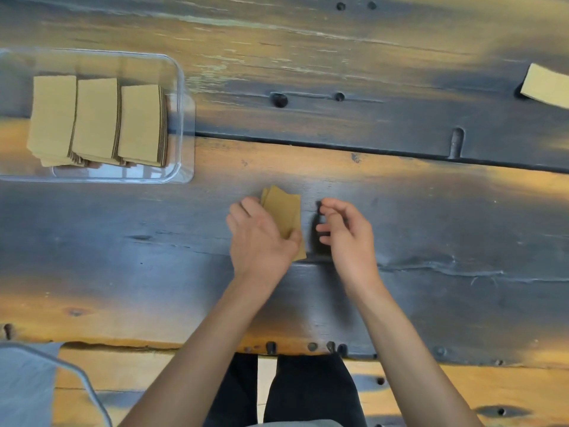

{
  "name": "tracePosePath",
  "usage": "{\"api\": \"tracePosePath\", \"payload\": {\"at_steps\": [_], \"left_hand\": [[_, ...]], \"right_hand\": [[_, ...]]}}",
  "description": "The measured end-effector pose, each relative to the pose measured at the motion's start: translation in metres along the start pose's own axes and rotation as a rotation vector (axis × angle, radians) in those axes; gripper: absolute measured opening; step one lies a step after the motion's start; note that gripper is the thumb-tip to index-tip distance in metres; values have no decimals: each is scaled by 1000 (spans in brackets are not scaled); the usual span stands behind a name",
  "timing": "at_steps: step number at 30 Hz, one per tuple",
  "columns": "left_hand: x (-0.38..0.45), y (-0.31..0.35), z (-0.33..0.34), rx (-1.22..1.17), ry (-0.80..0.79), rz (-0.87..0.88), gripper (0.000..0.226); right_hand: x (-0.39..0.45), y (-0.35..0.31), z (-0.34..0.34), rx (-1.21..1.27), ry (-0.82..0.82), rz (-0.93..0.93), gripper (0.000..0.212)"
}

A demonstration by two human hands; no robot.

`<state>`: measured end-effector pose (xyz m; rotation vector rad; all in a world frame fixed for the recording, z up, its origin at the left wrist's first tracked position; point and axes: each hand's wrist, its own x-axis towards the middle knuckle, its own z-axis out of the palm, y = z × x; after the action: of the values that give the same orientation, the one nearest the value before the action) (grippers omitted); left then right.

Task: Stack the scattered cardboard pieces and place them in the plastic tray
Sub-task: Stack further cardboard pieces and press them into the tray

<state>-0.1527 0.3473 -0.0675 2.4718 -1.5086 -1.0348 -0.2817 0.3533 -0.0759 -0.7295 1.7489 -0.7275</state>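
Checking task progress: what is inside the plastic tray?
The plastic tray holds three side-by-side cardboard stacks, fanned at their near edges. How many pieces each holds, and the tray floor beneath them, are hidden.

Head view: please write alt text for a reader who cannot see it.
A person's left hand holds a small stack of cardboard pieces on a dark wooden table, while the right hand hovers empty beside it. A clear plastic tray at left holds three cardboard stacks; one loose piece lies far right.

Dark, weathered plank table [400,186] with knots, bolt holes and a long seam; warm light patches its surface; pale wooden floor [431,392] lies beyond its near edge.
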Motion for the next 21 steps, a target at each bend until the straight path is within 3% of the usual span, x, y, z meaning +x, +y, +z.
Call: {"api": "tracePosePath", "payload": {"at_steps": [6, 11, 14, 17, 21], "left_hand": [[2, 26, 19, 61, -61, -41, 78], [23, 27, 20, -36, -164, -36, 58], [32, 30, 12, -552, -181, -103, 51], [37, 46, 1, -1139, -276, -96, 24], [44, 66, 12, -1360, -266, -11, 18]], "right_hand": [[13, -5, -3, 42, -33, 30, 20], [17, -3, -2, 50, 32, -37, 23], [14, -7, -8, 152, 52, -20, 31], [12, -7, -12, 383, -52, -23, 34], [18, -11, -5, 338, -82, -189, 44]]}}
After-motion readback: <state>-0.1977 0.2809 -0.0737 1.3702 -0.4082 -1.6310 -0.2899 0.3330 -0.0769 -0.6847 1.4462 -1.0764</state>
